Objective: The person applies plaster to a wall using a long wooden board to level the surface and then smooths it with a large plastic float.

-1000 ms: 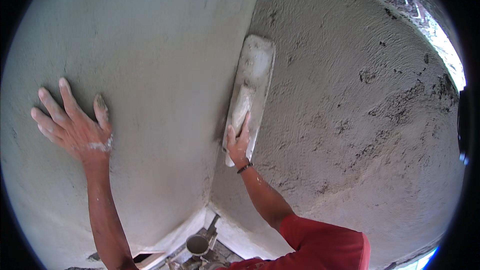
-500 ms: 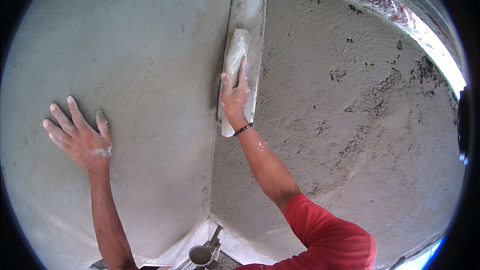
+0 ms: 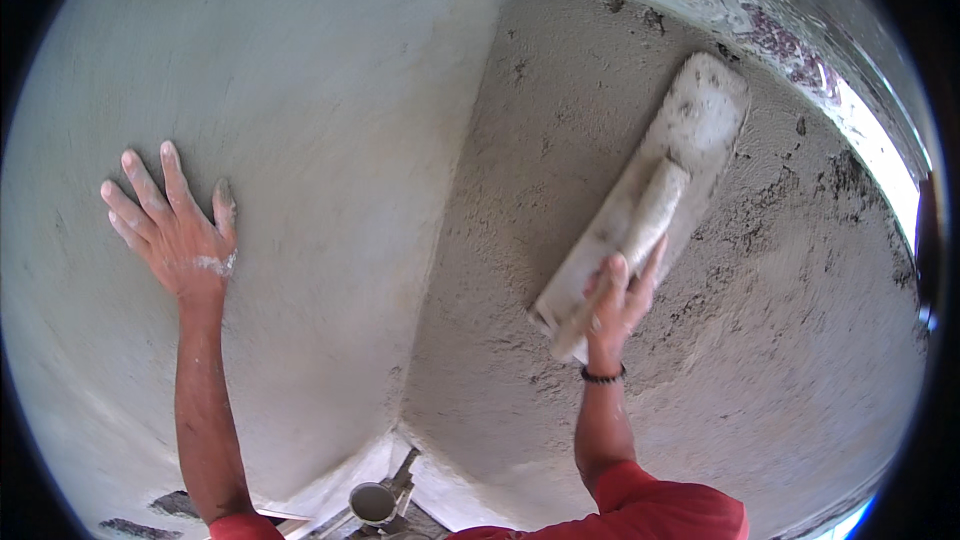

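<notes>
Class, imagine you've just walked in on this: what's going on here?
A person in a red top grips a long plastering float by its handle in the right hand. The float lies slanted over the rough, pitted grey wall on the right. The left hand is spread on the smoother wall to the left. A bucket stands below, near the corner where the walls meet.

Floor (image 3: 430, 522), partly visible at the lower edge: a round grey bucket (image 3: 352, 505) (mouth uppermost) stands beside narrow strips (image 3: 405, 498); their exact support is indistinct.
</notes>
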The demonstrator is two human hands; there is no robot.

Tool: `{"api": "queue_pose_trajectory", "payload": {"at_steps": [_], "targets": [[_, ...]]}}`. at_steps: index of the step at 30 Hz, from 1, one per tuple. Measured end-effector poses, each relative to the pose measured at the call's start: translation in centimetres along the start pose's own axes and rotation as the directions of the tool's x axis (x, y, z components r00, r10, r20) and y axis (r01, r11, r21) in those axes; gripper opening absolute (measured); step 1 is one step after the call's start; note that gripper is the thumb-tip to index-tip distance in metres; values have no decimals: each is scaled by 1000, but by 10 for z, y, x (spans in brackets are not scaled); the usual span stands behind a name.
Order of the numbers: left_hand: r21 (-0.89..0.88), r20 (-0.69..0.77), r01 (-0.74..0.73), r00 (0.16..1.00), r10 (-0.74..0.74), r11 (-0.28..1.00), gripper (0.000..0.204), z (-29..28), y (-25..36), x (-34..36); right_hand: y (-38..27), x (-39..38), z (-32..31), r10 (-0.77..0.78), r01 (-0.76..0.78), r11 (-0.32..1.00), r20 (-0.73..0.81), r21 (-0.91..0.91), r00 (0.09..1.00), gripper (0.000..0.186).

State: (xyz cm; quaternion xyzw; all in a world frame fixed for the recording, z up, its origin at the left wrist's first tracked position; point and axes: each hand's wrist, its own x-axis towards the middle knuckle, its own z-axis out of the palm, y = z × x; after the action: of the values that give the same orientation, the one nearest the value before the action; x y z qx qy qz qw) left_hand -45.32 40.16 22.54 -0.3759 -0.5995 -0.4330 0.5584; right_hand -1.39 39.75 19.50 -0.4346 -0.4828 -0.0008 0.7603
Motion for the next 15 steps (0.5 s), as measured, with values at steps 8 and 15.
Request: {"api": "queue_pose_trajectory", "payload": {"at_steps": [8, 15], "targets": [[-42, -25, 41, 999, -42, 998, 77, 8, 1, -5, -39, -3, -107, -47, 457, 748, 648, -481, 760, 71], [-62, -62, 51, 997, -54, 997, 76, 14, -6, -7, -148, 100, -77, 133, 712, 371, 793, -596, 595, 61]]}}
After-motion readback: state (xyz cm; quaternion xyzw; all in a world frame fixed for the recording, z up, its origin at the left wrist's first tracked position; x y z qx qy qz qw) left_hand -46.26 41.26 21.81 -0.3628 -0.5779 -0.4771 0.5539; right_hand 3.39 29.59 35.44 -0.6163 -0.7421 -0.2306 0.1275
